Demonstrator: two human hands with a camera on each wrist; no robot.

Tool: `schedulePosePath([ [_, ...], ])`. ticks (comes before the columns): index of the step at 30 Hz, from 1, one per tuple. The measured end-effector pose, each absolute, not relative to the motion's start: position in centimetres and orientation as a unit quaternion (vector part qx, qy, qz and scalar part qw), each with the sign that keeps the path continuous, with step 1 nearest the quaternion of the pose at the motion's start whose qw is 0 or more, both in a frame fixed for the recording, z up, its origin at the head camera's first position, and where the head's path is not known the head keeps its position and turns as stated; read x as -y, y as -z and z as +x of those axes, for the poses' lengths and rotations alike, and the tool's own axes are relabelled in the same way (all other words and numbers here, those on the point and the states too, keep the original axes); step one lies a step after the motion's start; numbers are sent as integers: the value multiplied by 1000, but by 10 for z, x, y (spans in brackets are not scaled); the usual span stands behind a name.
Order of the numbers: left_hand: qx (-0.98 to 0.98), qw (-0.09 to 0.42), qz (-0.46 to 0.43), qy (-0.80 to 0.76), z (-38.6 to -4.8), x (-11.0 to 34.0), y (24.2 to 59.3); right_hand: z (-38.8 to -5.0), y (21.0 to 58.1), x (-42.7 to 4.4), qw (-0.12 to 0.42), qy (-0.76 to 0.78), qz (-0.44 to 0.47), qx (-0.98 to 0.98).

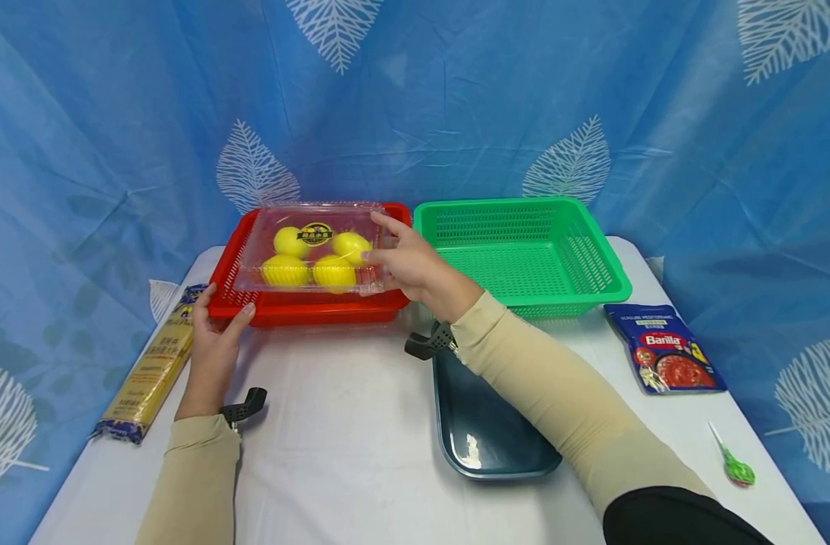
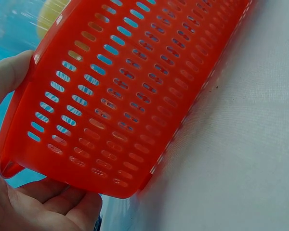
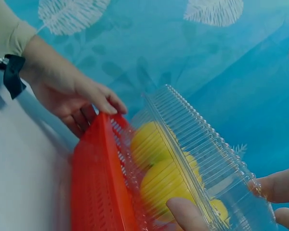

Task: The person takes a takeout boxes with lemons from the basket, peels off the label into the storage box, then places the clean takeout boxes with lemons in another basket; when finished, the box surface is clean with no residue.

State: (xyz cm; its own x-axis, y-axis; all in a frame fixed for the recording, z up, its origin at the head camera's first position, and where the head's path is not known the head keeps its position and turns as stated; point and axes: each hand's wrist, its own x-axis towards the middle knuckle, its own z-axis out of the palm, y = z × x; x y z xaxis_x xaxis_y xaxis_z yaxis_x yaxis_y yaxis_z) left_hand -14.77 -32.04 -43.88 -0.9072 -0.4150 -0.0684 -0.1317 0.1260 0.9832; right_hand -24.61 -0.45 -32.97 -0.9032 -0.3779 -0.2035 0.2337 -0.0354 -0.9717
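A clear plastic box of lemons (image 1: 314, 257) sits tilted over the red basket (image 1: 319, 312), partly down inside its rim. My right hand (image 1: 415, 261) grips the box's right end, thumb on the near side and fingers at the far side, as the right wrist view also shows. Several yellow lemons (image 3: 164, 185) show through the clear wall. My left hand (image 1: 213, 341) holds the basket's near left corner. In the left wrist view its thumb (image 2: 12, 74) lies on the rim and the other fingers curl beneath the corner.
A green basket (image 1: 523, 303) stands right of the red one. In front lies a dark blue tray (image 1: 483, 431), partly under my right forearm. A yellow pasta packet (image 1: 149, 363) lies at left; a blue Barilla pouch (image 1: 666, 350) and a green lollipop (image 1: 736, 468) lie at right.
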Motion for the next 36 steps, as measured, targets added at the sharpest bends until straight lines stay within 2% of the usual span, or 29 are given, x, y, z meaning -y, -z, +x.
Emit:
schedulePosePath([
  [23,759,102,173,620,-148,324,439,-196,325,-25,230,708,-98,-661],
  [36,749,94,157,637,-146,325,442,-165,330,-47,243,720,-89,-644],
])
